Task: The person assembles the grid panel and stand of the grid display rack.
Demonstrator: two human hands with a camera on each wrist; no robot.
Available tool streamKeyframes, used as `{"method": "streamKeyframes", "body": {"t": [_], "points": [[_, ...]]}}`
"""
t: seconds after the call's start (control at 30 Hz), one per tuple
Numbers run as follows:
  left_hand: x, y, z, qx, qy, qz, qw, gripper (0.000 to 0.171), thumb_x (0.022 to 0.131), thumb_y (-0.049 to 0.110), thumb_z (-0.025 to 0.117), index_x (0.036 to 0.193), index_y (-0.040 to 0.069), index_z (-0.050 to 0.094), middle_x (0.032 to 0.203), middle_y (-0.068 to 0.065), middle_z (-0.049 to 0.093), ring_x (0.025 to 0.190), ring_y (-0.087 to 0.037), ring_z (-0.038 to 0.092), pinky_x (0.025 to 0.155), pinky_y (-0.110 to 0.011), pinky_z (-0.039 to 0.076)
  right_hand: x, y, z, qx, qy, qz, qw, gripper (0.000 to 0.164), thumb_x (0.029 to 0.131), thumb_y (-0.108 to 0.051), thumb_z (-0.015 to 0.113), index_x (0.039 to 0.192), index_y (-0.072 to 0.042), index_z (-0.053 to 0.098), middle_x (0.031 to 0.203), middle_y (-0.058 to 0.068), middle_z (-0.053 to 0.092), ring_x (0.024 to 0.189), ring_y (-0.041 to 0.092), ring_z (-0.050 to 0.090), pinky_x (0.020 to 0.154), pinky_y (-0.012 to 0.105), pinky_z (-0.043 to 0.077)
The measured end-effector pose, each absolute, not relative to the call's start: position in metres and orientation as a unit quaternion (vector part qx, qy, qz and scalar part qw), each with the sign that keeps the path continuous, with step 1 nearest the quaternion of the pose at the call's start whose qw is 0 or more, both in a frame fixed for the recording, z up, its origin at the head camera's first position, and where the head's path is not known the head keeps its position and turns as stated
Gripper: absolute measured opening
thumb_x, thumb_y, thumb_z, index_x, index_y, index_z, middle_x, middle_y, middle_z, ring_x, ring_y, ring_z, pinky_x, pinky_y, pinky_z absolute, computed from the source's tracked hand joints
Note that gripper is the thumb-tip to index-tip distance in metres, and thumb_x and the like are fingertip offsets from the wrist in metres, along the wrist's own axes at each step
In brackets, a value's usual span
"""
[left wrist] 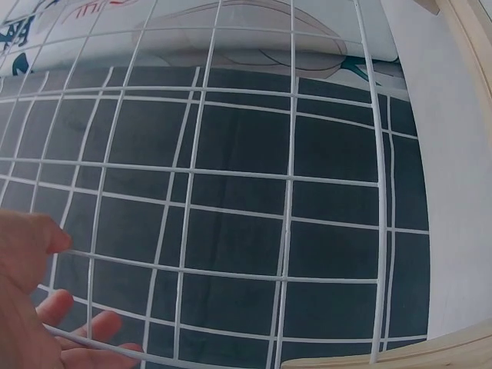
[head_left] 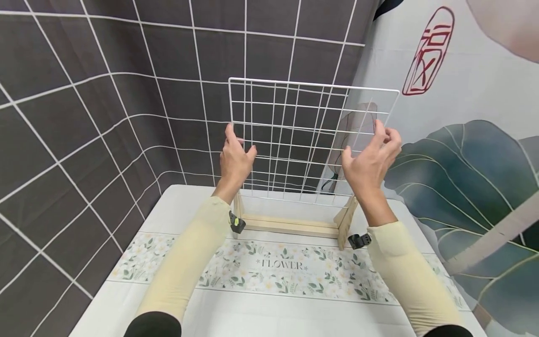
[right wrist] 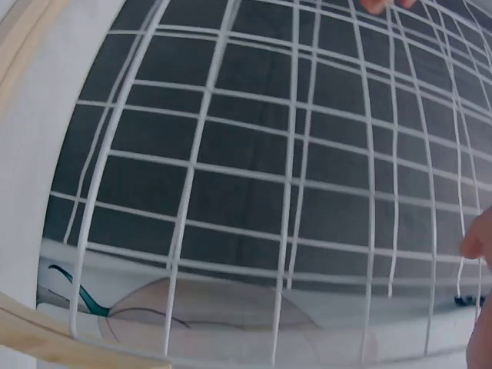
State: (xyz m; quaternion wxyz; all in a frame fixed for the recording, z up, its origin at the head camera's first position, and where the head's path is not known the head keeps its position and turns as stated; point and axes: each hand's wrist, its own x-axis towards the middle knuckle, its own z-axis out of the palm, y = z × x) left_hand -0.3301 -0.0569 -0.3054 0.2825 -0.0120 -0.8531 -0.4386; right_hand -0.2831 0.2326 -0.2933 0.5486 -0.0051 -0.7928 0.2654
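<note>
A white wire grid panel [head_left: 290, 127] stands upright, leaning slightly, over a pale wooden stand [head_left: 290, 228] on the table. My left hand [head_left: 236, 160] holds the panel's left edge wire, thumb in front and fingers curling behind, as the left wrist view also shows with the hand [left wrist: 27, 280] at its lower left. At the opposite edge, my right hand [head_left: 370, 161] pinches the wires between thumb and fingers; only part of that hand [right wrist: 481, 284] enters the right wrist view. The panel's lower corners reach the stand's wooden side pieces, but whether they sit in slots I cannot tell.
A white table cover [head_left: 236, 311] with a floral strip [head_left: 280, 276] reading FLOWER lies under the stand. Dark cloth with white grid lines [head_left: 105, 93] hangs behind and at left. A leaf-printed cloth [head_left: 463, 173] hangs at right.
</note>
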Motion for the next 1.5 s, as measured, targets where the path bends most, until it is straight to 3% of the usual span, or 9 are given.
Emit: {"method": "streamKeyframes", "body": {"t": [0.17, 0.37, 0.53, 1.13, 1.5], "points": [[-0.33, -0.059, -0.304, -0.009, -0.856, -0.436, 0.277, 0.088, 0.09, 0.025, 0.073, 0.159, 0.015, 0.019, 0.126, -0.012, 0.066, 0.103, -0.04, 0.068, 0.087, -0.051, 0.055, -0.278, 0.24, -0.291, -0.025, -0.84, 0.271, 0.47, 0.076, 0.086, -0.014, 0.072, 0.152, -0.024, 0.035, 0.147, 0.026, 0.028, 0.124, 0.048, 0.042, 0.089, 0.059, 0.049], [-0.329, -0.06, -0.304, -0.01, -0.857, -0.437, 0.272, 0.088, 0.091, 0.025, 0.073, 0.159, 0.014, 0.02, 0.125, -0.012, 0.066, 0.101, -0.039, 0.068, 0.085, -0.05, 0.055, -0.278, 0.241, -0.289, -0.049, -0.881, 0.257, 0.393, 0.074, 0.09, -0.015, 0.068, 0.156, -0.026, 0.035, 0.149, 0.026, 0.031, 0.094, 0.047, 0.055, 0.076, 0.061, 0.049], [-0.329, -0.06, -0.305, -0.014, -0.858, -0.437, 0.269, 0.087, 0.091, 0.024, 0.073, 0.159, 0.014, 0.019, 0.126, -0.013, 0.066, 0.102, -0.038, 0.068, 0.086, -0.05, 0.055, -0.283, 0.243, -0.291, -0.051, -0.885, 0.247, 0.392, 0.069, 0.091, -0.015, 0.07, 0.153, -0.021, 0.041, 0.145, 0.026, 0.036, 0.082, 0.045, 0.056, 0.072, 0.059, 0.05], [-0.33, -0.059, -0.316, -0.028, -0.858, -0.44, 0.263, 0.082, 0.091, 0.024, 0.073, 0.156, 0.013, 0.024, 0.123, -0.014, 0.068, 0.101, -0.038, 0.069, 0.085, -0.049, 0.056, -0.286, 0.248, -0.303, -0.058, -0.882, 0.25, 0.395, 0.062, 0.089, -0.013, 0.072, 0.147, -0.017, 0.05, 0.141, 0.025, 0.04, 0.085, 0.051, 0.06, 0.074, 0.061, 0.053], [-0.329, -0.058, -0.33, -0.023, -0.856, -0.44, 0.269, 0.079, 0.089, 0.023, 0.076, 0.152, 0.012, 0.029, 0.118, -0.016, 0.07, 0.097, -0.04, 0.07, 0.082, -0.051, 0.056, -0.284, 0.25, -0.318, -0.06, -0.884, 0.251, 0.391, 0.062, 0.088, -0.013, 0.073, 0.146, -0.016, 0.05, 0.138, 0.026, 0.041, 0.081, 0.049, 0.06, 0.068, 0.058, 0.052]]}}
